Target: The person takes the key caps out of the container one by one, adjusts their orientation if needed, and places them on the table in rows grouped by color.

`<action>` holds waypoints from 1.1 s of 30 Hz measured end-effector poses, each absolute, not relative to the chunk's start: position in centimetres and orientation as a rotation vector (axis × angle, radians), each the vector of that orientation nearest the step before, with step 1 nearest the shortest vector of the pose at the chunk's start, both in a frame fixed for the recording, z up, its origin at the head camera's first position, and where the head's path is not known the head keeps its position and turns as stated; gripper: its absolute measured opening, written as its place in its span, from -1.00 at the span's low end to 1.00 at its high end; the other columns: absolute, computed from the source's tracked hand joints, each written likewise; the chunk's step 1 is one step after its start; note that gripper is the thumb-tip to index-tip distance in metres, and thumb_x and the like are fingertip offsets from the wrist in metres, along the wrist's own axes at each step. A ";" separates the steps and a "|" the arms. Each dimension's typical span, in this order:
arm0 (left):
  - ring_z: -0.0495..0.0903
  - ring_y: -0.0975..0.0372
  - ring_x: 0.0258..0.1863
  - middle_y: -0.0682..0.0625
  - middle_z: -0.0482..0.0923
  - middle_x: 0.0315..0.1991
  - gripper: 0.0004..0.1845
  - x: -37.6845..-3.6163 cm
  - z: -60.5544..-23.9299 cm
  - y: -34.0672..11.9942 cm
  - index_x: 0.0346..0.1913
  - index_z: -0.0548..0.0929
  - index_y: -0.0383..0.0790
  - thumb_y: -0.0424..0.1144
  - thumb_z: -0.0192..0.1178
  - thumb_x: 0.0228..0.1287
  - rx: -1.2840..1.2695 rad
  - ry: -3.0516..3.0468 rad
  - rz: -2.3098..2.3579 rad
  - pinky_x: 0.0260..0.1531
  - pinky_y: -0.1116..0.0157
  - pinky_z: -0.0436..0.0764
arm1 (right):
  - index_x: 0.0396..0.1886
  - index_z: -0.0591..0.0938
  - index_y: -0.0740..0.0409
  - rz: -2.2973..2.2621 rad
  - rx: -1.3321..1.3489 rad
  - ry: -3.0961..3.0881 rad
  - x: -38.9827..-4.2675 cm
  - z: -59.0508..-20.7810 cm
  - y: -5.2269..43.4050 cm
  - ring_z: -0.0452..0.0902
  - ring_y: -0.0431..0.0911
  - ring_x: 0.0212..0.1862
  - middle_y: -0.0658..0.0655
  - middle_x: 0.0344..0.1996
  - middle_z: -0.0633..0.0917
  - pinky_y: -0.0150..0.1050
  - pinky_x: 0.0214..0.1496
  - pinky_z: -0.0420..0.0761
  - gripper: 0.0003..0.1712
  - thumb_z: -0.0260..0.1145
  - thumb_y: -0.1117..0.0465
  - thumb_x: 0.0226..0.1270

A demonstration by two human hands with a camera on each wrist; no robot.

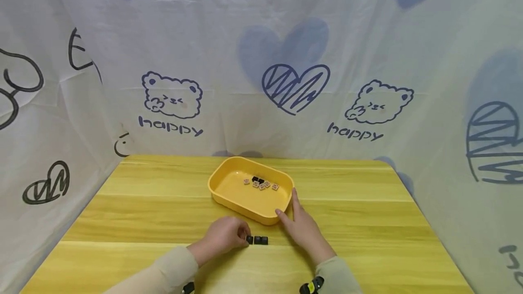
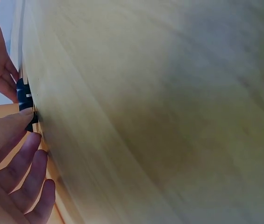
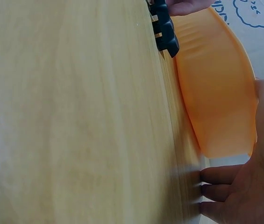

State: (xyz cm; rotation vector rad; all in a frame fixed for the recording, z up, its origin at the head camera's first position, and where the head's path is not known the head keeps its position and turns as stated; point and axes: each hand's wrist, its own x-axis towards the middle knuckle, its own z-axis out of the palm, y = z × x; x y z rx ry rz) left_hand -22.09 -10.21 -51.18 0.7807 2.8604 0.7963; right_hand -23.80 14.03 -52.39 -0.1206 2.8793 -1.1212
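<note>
Three small black cubes point(image 1: 257, 240) lie in a row on the yellow wooden table point(image 1: 367, 221), just in front of a yellow tray point(image 1: 229, 194). My left hand point(image 1: 244, 236) is curled at the left end of the row, and its fingertips pinch the leftmost cube point(image 2: 26, 100). My right hand point(image 1: 288, 205) lies flat and open on the table to the right of the cubes. Its thumb and index finger touch the tray's near right corner point(image 3: 216, 93). The right wrist view shows the cubes point(image 3: 163, 28) close beside the tray wall.
Several small pink and black tiles point(image 1: 261, 183) lie inside the tray. A white cloth printed with bears and hearts point(image 1: 286, 80) closes in the table at the back and on both sides. Bare tabletop stretches to the left and right of the hands.
</note>
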 end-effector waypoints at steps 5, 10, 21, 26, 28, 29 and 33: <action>0.47 0.44 -0.51 0.26 0.56 -0.53 -0.81 -21.9 -51.0 -10.1 -0.37 0.74 -0.06 -0.24 0.53 -0.10 0.792 2.879 0.781 -0.41 0.34 0.49 | 0.58 -0.24 -0.01 -1.121 -0.111 2.877 -23.7 -52.3 13.9 0.23 0.30 0.35 0.33 0.43 0.21 0.19 0.33 0.23 0.03 0.04 -0.33 0.41; 0.46 0.44 -0.51 0.27 0.55 -0.53 -0.80 -21.8 -51.0 -10.1 -0.37 0.74 -0.05 -0.25 0.53 -0.10 0.796 2.886 0.766 -0.43 0.34 0.48 | 0.58 -0.22 0.03 -1.126 -0.128 2.876 -23.5 -52.2 13.9 0.23 0.31 0.35 0.35 0.42 0.22 0.20 0.32 0.25 0.03 0.05 -0.32 0.41; 0.43 0.43 -0.53 0.28 0.51 -0.56 -0.81 -21.6 -50.8 -9.7 -0.36 0.74 -0.05 -0.22 0.54 -0.09 0.783 2.893 0.756 -0.45 0.35 0.44 | 0.58 -0.22 0.05 -1.116 -0.124 2.876 -23.5 -52.0 13.9 0.22 0.33 0.35 0.36 0.43 0.20 0.20 0.33 0.23 0.03 0.02 -0.33 0.41; 0.43 0.43 -0.52 0.27 0.52 -0.55 -0.80 -21.7 -50.8 -9.7 -0.36 0.74 -0.03 -0.19 0.54 -0.09 0.781 2.907 0.723 -0.45 0.34 0.44 | 0.58 -0.22 0.04 -1.112 -0.120 2.879 -23.5 -51.9 14.0 0.22 0.33 0.35 0.36 0.43 0.20 0.20 0.32 0.23 0.03 0.01 -0.34 0.41; 0.44 0.43 -0.52 0.27 0.54 -0.54 -0.79 -21.8 -50.8 -9.8 -0.36 0.74 -0.02 -0.18 0.54 -0.10 0.780 2.906 0.715 -0.45 0.34 0.45 | 0.58 -0.22 0.02 -1.115 -0.117 2.877 -23.5 -52.0 14.0 0.22 0.32 0.35 0.35 0.43 0.20 0.20 0.33 0.23 0.04 0.01 -0.36 0.40; 0.45 0.43 -0.52 0.27 0.55 -0.53 -0.79 -21.9 -50.8 -9.8 -0.35 0.74 -0.02 -0.17 0.54 -0.10 0.780 2.904 0.711 -0.45 0.35 0.45 | 0.58 -0.22 0.02 -1.120 -0.118 2.877 -23.5 -52.0 14.0 0.22 0.33 0.35 0.36 0.43 0.20 0.21 0.32 0.23 0.05 0.01 -0.38 0.39; 0.48 0.42 -0.51 0.25 0.58 -0.51 -0.80 -22.3 -50.1 -9.9 -0.34 0.74 -0.02 -0.17 0.53 -0.08 0.797 2.914 0.686 -0.45 0.36 0.48 | 0.58 -0.22 0.01 -1.126 -0.111 2.875 -23.5 -52.1 13.9 0.22 0.32 0.35 0.35 0.43 0.20 0.20 0.32 0.23 0.06 0.01 -0.40 0.37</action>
